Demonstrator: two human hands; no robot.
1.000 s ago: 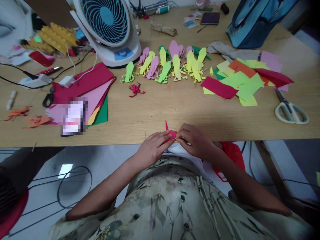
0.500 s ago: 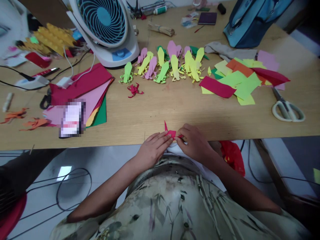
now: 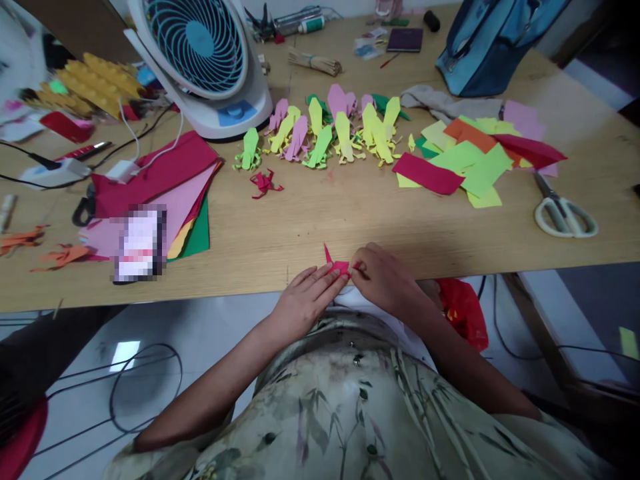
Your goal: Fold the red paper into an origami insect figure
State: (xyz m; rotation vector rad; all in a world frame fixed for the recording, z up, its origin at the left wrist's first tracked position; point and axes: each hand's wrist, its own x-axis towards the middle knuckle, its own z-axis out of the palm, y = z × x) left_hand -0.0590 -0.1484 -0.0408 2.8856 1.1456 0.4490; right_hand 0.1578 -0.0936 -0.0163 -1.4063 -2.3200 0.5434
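Observation:
A small red folded paper figure (image 3: 340, 267) lies at the table's front edge, one thin point sticking up away from me. My left hand (image 3: 305, 298) rests on its left side with the fingers stretched out flat, pressing it to the wood. At its right end my right hand (image 3: 383, 277) is closed, thumb and fingertips pinching a part of the paper that they mostly hide. Beyond the hands sits a red paper frog (image 3: 267, 183). Behind it stand several folded paper figures in green, yellow and pink, such as a light green one (image 3: 249, 148).
Loose coloured paper pieces (image 3: 460, 160) and white-handled scissors (image 3: 565, 213) lie to the right. On the left are large paper sheets (image 3: 150, 177), a phone (image 3: 139, 243) and orange paper figures (image 3: 63, 257). A fan (image 3: 200, 67) and a blue bag (image 3: 480, 53) stand behind.
My right hand has closed in on the paper's right end, and the red point that stuck out there is now hidden by its fingers. The whole view has shifted slightly.

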